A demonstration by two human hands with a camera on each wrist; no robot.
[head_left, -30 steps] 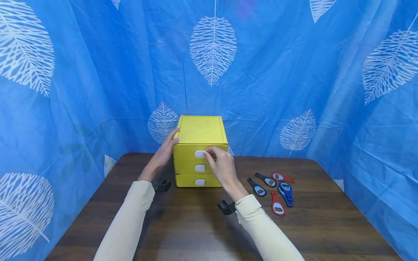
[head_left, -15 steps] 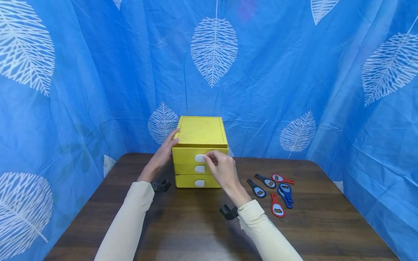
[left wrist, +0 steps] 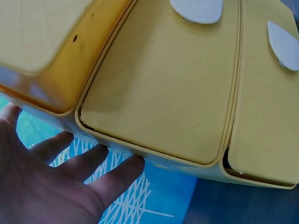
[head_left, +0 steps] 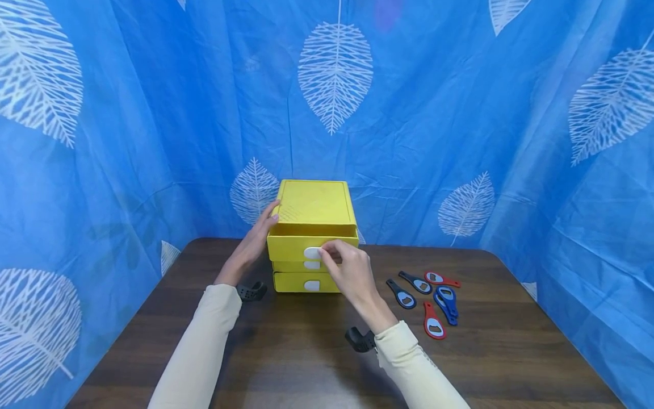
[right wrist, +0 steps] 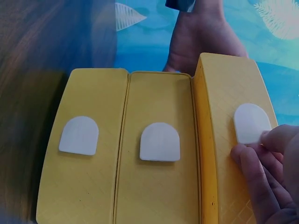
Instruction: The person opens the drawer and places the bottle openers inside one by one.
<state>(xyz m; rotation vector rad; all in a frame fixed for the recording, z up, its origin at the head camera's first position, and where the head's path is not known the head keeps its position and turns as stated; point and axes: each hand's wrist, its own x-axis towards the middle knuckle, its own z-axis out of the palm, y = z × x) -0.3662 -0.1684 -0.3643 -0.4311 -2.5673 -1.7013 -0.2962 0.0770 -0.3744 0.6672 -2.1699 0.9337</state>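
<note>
A yellow three-drawer box (head_left: 317, 199) stands at the far middle of the table. Its top drawer (head_left: 286, 249) is pulled partway out, with a dark gap showing behind its front. My right hand (head_left: 351, 271) pinches the white handle (right wrist: 251, 122) of that drawer between thumb and fingers. Against the box's left side lies my left hand (head_left: 252, 245), its fingers extended and spread along the wall in the left wrist view. Below, the middle drawer (right wrist: 159, 98) and bottom drawer (right wrist: 88, 177) are closed, each with a white handle. What the top drawer holds is hidden.
Several bottle openers lie on the brown table (head_left: 296, 352) right of the box: red ones (head_left: 434, 328), black ones (head_left: 403, 298) and blue ones (head_left: 447, 295). Blue cloth (head_left: 419, 113) with white leaf prints hangs behind and at both sides.
My right hand has pulled the top drawer out toward me, from closed to partway open. The left hand has stayed on the box's left side.
</note>
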